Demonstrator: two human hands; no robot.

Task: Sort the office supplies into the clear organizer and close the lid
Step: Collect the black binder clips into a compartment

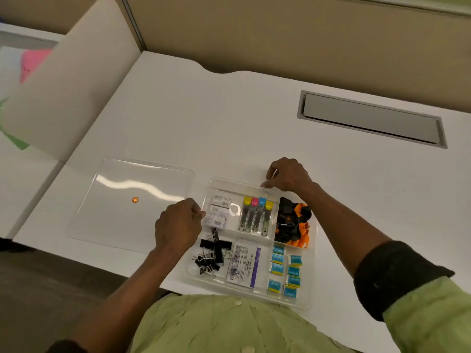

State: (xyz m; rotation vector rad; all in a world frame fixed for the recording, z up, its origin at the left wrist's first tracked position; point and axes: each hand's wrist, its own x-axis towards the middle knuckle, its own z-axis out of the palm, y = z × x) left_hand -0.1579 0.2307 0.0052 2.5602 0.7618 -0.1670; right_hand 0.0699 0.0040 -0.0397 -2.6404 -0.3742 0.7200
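- Head view: the organizer (315, 240) sits at the desk's (229, 123) near edge. Its compartments hold binder clips (214, 253), staple boxes (219, 211) and blue packets (285, 271), so the sorting looks done.
- The left hand (178, 225) pinches its left rim and the right hand (288, 174) grips the far rim, likely to steady it.
- The lid (114, 220) lies flat just to its left, within reach and not yet on.

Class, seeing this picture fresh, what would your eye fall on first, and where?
The clear organizer at the desk's near edge, its compartments full: colour-capped metal tools far middle, blue packets near right, black binder clips near left. The left hand grips its left rim, the right hand its far rim. The lid lies flat to its left.
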